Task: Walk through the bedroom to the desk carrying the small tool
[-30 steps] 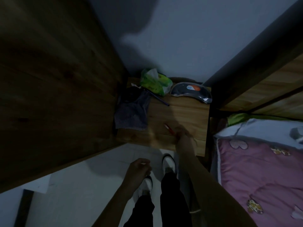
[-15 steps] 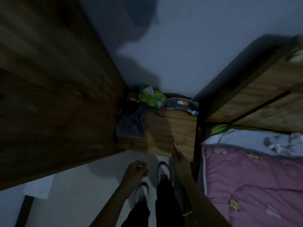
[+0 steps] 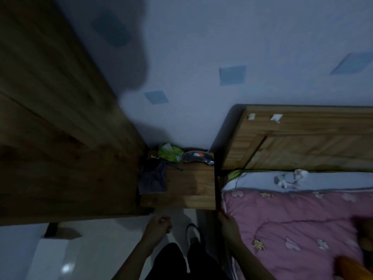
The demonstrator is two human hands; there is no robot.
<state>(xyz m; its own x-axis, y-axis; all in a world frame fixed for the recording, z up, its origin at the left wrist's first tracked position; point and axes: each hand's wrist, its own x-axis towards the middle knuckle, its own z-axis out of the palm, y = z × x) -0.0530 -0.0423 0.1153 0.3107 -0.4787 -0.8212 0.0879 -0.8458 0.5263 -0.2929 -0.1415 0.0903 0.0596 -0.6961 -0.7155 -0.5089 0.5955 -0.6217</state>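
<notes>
- Dim bedroom light falls on a pale floor (image 3: 96, 249), a wooden wardrobe (image 3: 60, 138) at nine o'clock and a bed with a pink quilt (image 3: 292, 229) at three o'clock.
- Nearest, the left hand (image 3: 158, 226) hangs over the floor, its fingers curled in, with nothing seen inside them.
- At its three o'clock, the right hand (image 3: 229, 224) has its grip pinched on a thin red pen (image 3: 222, 211), right at the quilt's edge.
- Farther off at twelve o'clock, the desk (image 3: 191, 188) carries a grey cloth (image 3: 153, 180), a green packet (image 3: 169, 155) and a dark case (image 3: 198, 157).
</notes>
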